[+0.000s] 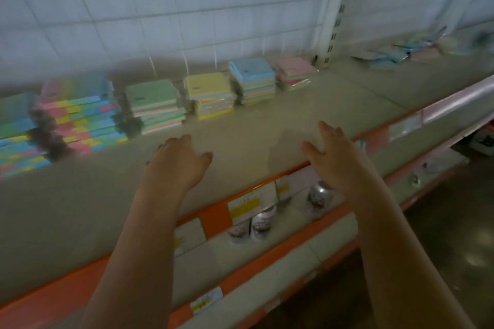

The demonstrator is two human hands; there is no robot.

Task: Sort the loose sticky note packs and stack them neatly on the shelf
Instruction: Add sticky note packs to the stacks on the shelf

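Big grey shelf (267, 120) with an orange front edge takes up most of the view. Along the back sit the sorted stacks (160, 104) of pastel note packs, lined up side by side, green, yellow, blue and pink tops. A loose pile (395, 53) lies further right past the upright, pretty blurry. Left hand (177, 163) and right hand (334, 155) both hover over the bare front of the shelf, fingers loosely spread, holding nothing.

a shop aisle: grey metal shelf (267, 115) with orange price-label strip (213, 215), stacked pastel sticky note packs (157, 104).
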